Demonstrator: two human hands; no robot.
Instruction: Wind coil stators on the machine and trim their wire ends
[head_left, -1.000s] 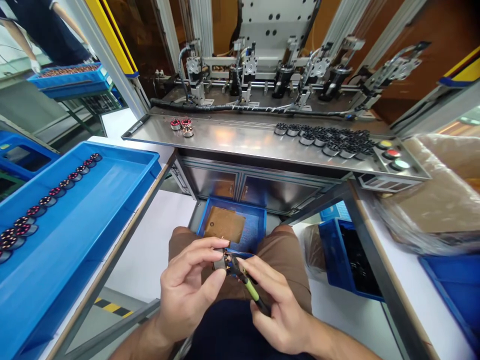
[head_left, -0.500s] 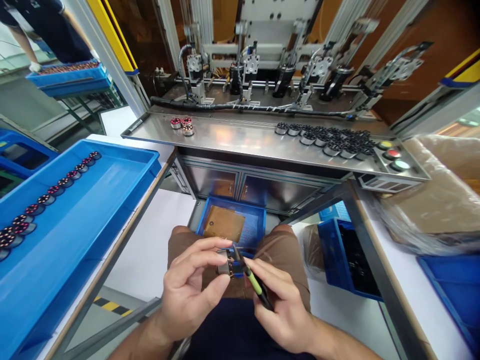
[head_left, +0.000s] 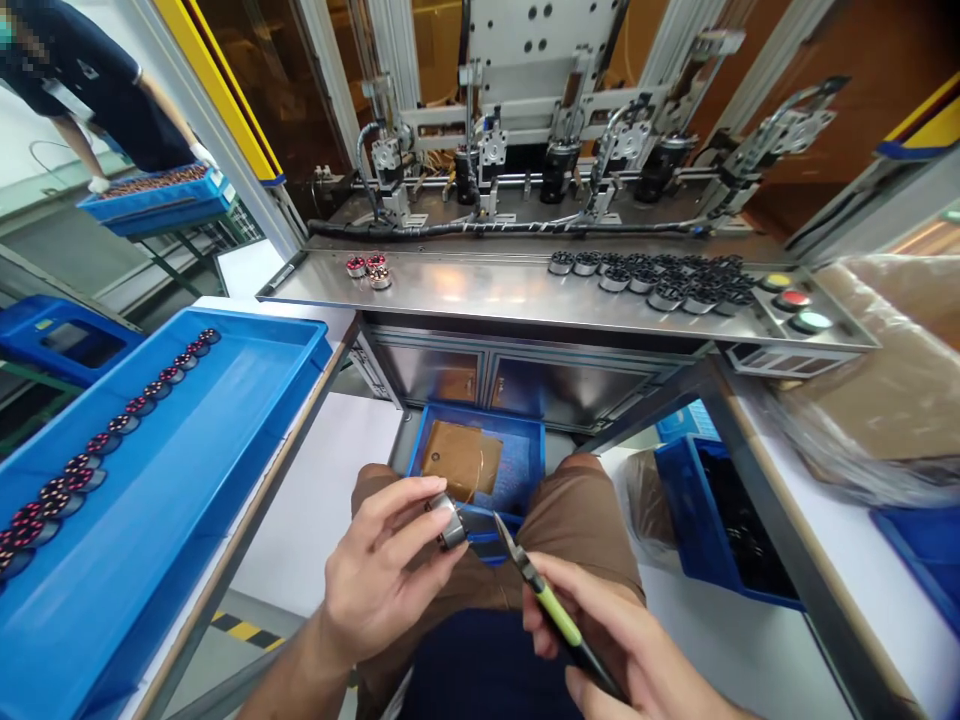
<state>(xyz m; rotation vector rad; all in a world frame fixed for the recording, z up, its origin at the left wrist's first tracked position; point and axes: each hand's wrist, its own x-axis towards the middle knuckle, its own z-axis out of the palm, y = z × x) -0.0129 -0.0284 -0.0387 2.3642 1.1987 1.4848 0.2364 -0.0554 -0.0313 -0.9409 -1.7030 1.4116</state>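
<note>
My left hand (head_left: 390,560) pinches a small round motor part (head_left: 451,524) with a silvery metal rim between thumb and fingers, above my lap. My right hand (head_left: 600,630) is wrapped round pliers (head_left: 555,610) with green and black handles. The dark pointed tip of the pliers points up and left, a short gap to the right of the part. Three similar parts with red and copper tops (head_left: 379,277) rest at the left of the metal ledge (head_left: 465,285). Several black parts (head_left: 645,275) are grouped at its right.
A blue tray (head_left: 225,440) holding a row of parts is on the left. Below the ledge sits a blue bin (head_left: 517,460) with brown cardboard. Another blue bin (head_left: 686,510) stands lower right. A person (head_left: 120,80) works at a tray far left.
The pliers have moved away from the part, down and to the right, with my right hand. My left hand has turned the part so more of its metal rim shows. The view has shifted slightly.
</note>
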